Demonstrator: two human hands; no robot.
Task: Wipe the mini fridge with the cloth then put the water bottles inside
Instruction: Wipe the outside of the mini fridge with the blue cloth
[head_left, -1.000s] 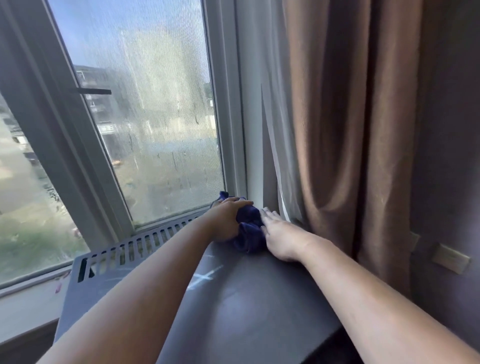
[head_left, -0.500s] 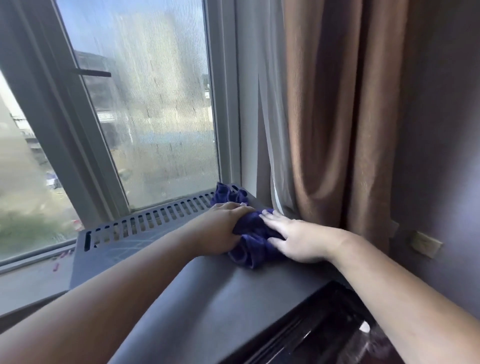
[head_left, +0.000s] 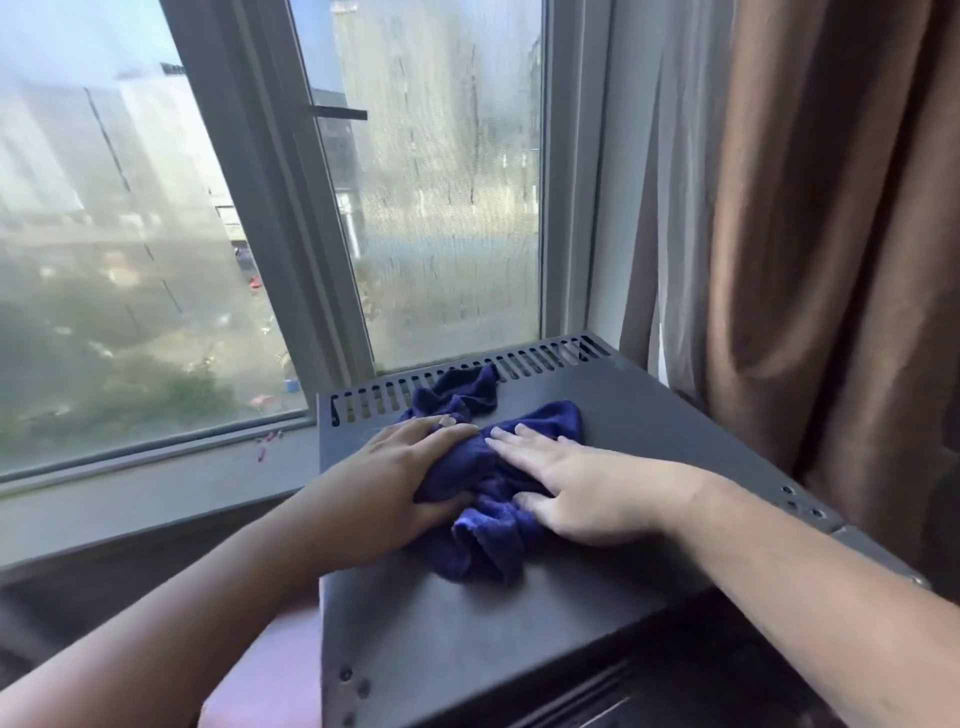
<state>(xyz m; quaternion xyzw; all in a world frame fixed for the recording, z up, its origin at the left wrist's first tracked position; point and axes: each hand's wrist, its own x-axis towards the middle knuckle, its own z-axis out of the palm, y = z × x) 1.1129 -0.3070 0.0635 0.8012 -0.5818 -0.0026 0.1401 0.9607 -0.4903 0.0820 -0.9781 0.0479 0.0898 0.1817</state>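
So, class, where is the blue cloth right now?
Head view, centre: the blue cloth lies bunched on the mini fridge top, reaching its vent slots, gripped by the left hand and pressed by the right hand.

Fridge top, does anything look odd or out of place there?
Nothing looks spilled or damaged. The cloth is bunched up, and one end lies over the vent slots at the back of the fridge. Small pink bits lie on the window sill beside it.
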